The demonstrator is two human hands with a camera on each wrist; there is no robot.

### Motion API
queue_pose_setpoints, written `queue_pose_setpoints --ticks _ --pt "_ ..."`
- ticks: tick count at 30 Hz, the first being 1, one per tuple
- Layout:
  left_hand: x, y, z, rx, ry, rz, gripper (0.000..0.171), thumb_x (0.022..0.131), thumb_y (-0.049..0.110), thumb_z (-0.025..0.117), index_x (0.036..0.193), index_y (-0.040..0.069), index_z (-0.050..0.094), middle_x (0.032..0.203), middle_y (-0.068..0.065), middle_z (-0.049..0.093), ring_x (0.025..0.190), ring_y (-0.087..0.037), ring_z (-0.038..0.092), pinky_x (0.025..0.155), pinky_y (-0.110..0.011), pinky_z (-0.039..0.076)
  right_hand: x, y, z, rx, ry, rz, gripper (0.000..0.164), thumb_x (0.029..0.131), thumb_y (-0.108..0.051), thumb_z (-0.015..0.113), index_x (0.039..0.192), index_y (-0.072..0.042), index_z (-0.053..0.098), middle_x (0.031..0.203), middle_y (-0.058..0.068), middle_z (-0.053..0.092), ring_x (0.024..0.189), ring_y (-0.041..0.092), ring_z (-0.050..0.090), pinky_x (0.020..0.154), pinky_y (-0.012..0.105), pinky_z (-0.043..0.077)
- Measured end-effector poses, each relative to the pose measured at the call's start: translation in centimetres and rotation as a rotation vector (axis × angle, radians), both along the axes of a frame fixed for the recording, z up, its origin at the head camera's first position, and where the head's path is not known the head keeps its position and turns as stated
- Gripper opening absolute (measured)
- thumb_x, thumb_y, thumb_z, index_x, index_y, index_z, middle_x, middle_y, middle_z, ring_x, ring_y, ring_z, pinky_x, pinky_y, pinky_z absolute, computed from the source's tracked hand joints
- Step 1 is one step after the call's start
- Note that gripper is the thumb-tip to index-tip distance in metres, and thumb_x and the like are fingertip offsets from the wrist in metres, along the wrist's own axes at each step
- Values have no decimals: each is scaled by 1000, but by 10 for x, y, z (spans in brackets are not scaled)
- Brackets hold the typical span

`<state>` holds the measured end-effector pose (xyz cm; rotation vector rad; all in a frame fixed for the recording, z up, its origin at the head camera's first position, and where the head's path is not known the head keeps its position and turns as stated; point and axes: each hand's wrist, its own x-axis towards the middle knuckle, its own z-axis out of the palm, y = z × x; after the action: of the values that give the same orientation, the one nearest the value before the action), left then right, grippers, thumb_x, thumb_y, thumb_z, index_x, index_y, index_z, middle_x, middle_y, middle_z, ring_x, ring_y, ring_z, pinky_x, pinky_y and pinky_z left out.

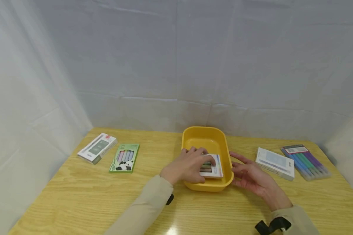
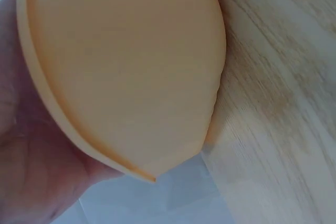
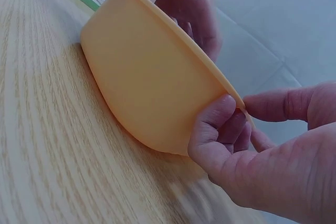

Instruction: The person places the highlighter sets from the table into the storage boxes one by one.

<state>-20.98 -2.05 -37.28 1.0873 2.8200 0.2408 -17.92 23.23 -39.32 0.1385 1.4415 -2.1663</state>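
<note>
In the head view a yellow plastic bin (image 1: 204, 133) stands on the wooden table. My left hand (image 1: 191, 164) reaches into it, fingers spread over and bent round a white windowed box (image 1: 217, 169) with green and brown sticks showing through. This box lies low inside the bin. My right hand (image 1: 254, 181) is at the bin's right side, its fingertips touching the outside at the rim. The right wrist view shows those fingers (image 3: 212, 124) against the outer wall just under the lip. From the left wrist the bin wall (image 2: 126, 66) hides the box.
To the left lie a white box with a grey-green window (image 1: 98, 147) and a green panda pack of pens (image 1: 124, 159). At right are another white box (image 1: 275, 163) and a clear pack of blue, green and purple pens (image 1: 307, 163). White sheeting (image 1: 176, 65) hangs behind the table.
</note>
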Motion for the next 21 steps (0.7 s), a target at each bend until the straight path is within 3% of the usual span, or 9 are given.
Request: queue_pose_setpoints --ticks 10,21 --pt "-4 7 -3 -79 -71 11 46 87 38 80 129 43 60 145 5 53 125 -22 50 102 -47 42 -1 1 -2 10 1 -2 73 100 1 50 162 -17 17 133 1 62 113 20 61 91 40 57" --pt "-10 11 -5 -113 -107 8 44 88 35 80 128 40 62 143 3 54 125 -22 50 104 -50 42 -1 2 -1 -7 -4 2 72 99 2 51 162 -16 19 131 0 64 108 19 63 88 37 58"
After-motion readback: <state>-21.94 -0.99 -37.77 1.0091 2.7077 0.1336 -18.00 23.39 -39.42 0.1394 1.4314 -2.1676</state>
